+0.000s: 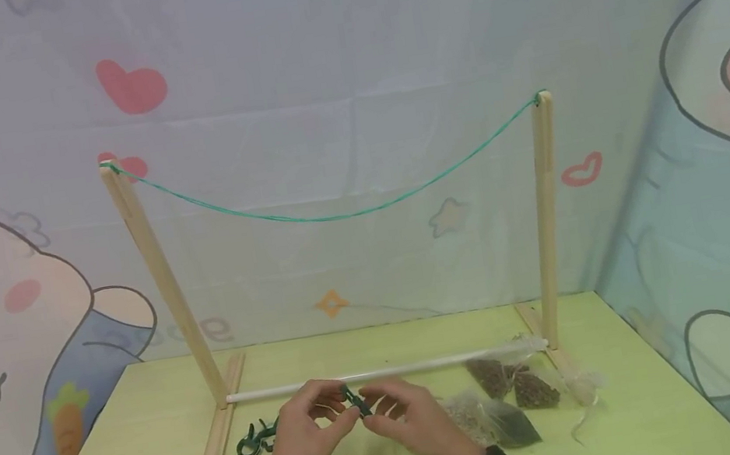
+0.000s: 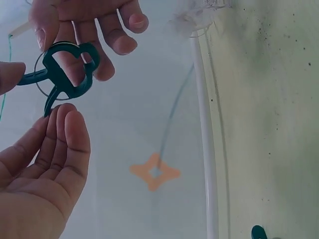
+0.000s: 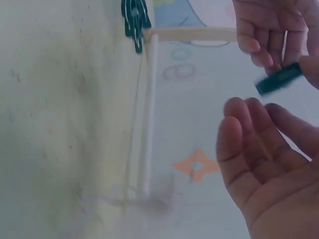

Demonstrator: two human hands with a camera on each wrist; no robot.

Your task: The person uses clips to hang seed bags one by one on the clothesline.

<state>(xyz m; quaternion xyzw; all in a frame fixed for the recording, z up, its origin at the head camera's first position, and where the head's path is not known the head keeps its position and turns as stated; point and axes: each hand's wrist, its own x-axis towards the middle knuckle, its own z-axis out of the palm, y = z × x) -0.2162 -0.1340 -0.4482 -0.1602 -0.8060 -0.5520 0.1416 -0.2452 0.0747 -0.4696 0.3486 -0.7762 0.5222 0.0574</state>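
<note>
Both hands meet in front of the white rod, around a dark green plant clip (image 1: 355, 400) with a thin wire spring ring. My left hand (image 1: 307, 436) pinches the clip's two handles, thumb on one and fingertips on the other, plain in the left wrist view (image 2: 60, 74). Opposite it, my right hand (image 1: 418, 420) has its thumb at the clip's jaw end and fingers behind it. In the right wrist view the clip (image 3: 279, 79) is seen edge-on and blurred, so the right hand's contact is hard to judge there. More green clips (image 1: 250, 444) lie left of the left hand.
A wooden frame has a left post (image 1: 165, 289) and right post (image 1: 549, 224), joined low by a white rod (image 1: 386, 371). Green string (image 1: 335, 217) sags between the post tops. Clear bags with dark brown contents (image 1: 536, 389), a dark bag (image 1: 515, 425) and a pale tied pouch (image 1: 582, 388) lie right.
</note>
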